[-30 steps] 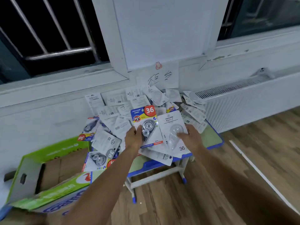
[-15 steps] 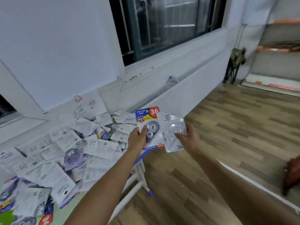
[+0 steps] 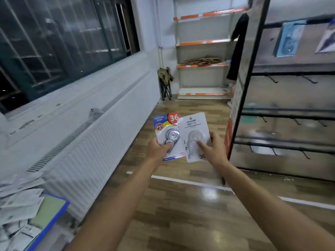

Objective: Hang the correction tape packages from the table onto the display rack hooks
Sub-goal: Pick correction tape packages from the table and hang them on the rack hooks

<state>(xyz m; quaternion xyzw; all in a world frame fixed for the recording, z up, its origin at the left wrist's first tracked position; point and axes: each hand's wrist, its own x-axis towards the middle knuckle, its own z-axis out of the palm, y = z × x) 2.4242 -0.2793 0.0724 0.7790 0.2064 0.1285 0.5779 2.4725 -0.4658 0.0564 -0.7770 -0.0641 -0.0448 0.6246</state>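
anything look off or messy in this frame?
Mostly fine. The left hand holds the colourful package and the right hand the white package, both intact. Only oddity: the packages on the table at lower left lie in a loose, overlapping heap.

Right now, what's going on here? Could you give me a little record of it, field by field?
left hand: left hand grips the colourful package marked 36
right hand: right hand grips the white package, which overlaps the colourful one
display rack: display rack at right, many hooks bare, two packs hang near the top
table: table at lower left, more packages piled on it
task stage: both packages in hand, not yet hung
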